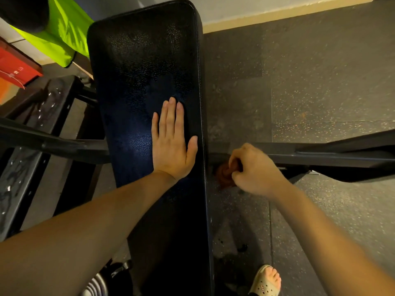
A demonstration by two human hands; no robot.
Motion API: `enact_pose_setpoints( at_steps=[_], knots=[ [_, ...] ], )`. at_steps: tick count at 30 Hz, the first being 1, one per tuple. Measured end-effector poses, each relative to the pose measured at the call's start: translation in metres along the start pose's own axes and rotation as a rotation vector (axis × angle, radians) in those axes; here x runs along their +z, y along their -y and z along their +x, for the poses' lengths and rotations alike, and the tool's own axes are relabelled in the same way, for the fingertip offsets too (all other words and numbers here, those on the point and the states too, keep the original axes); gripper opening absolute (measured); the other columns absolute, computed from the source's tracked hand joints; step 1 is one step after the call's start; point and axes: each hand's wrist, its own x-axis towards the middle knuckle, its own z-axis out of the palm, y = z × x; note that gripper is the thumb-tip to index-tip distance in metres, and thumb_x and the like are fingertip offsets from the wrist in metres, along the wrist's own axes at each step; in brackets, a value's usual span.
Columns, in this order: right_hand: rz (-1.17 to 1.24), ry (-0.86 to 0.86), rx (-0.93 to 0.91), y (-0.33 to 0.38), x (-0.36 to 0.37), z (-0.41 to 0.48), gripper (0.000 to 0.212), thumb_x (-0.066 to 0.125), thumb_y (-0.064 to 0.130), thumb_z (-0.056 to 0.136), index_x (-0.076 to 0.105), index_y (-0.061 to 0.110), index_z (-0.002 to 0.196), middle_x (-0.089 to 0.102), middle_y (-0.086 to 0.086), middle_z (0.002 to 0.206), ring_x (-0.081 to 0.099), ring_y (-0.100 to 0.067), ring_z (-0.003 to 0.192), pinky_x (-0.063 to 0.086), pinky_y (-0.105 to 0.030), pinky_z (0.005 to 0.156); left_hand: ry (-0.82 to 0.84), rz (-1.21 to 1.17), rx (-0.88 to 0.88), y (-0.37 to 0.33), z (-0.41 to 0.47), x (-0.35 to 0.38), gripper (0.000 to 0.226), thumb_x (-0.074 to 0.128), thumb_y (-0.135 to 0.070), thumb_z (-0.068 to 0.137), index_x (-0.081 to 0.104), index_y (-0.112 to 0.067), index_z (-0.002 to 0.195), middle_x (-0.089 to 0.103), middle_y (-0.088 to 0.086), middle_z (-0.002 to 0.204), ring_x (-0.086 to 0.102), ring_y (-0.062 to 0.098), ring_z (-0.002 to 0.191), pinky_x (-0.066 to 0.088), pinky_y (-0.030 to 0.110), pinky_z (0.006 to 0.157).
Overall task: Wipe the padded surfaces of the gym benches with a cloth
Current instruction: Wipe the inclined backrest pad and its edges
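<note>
One long bench pad (139,71) of black pebbled vinyl, round-cornered with a stitched edge, is seen running from top centre to bottom centre. The left hand (171,144) is laid flat on it at mid-frame, fingers straight, nothing held. Just right of the pad's edge, one bunched rust-brown cloth (224,174) is gripped in the curled right hand (254,169), beside a dark metal bar (342,157). Speckled rubber floor tiles (320,82) are spread across the right. One lime-green fabric (64,35) and one red box (15,67) are seen at upper left.
</note>
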Motion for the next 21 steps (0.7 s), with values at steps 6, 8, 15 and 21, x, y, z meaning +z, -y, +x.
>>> enact_pose_setpoints(
  at_steps=[6,8,15,21],
  knots=[
    [0.124,0.165,-0.05,-0.006,0.026,0.004,0.022,0.068,0.012,0.089,0.057,0.023,0.104,0.066,0.002,0.095,0.065,-0.019,0.088,0.056,-0.036,0.074,0.071,-0.01,-0.022,-0.005,-0.009,-0.018,0.072,0.04,-0.036,0.105,0.012,-0.002,0.162,0.007,0.016,0.171,0.002,0.028,0.159,0.008,0.053,0.128],
    [0.344,0.045,-0.021,-0.007,0.032,0.011,0.021,0.077,0.015,0.086,0.062,0.022,0.098,0.07,0.002,0.09,0.069,-0.014,0.084,0.059,-0.038,0.078,0.08,-0.063,-0.017,-0.008,-0.033,-0.026,0.07,0.044,-0.033,0.106,0.015,-0.002,0.162,0.009,0.015,0.171,0.005,0.026,0.159,0.008,0.052,0.128],
    [0.718,-0.124,0.086,-0.007,0.092,-0.011,0.013,0.066,0.015,0.096,0.067,0.028,0.1,0.072,0.008,0.093,0.069,-0.002,0.091,0.056,-0.031,0.089,0.127,-0.039,0.016,-0.013,-0.085,0.002,0.069,0.038,-0.037,0.105,0.018,-0.001,0.161,0.01,0.017,0.17,0.005,0.03,0.159,0.009,0.056,0.127],
    [0.615,0.141,0.222,-0.024,0.123,-0.031,0.009,0.064,0.016,0.098,0.067,0.024,0.098,0.072,0.002,0.092,0.07,-0.01,0.089,0.057,-0.044,0.09,0.081,-0.031,0.029,-0.009,-0.088,0.02,0.073,0.028,-0.044,0.103,0.012,-0.001,0.16,0.011,0.021,0.168,0.01,0.036,0.158,0.009,0.059,0.126]
  ],
)
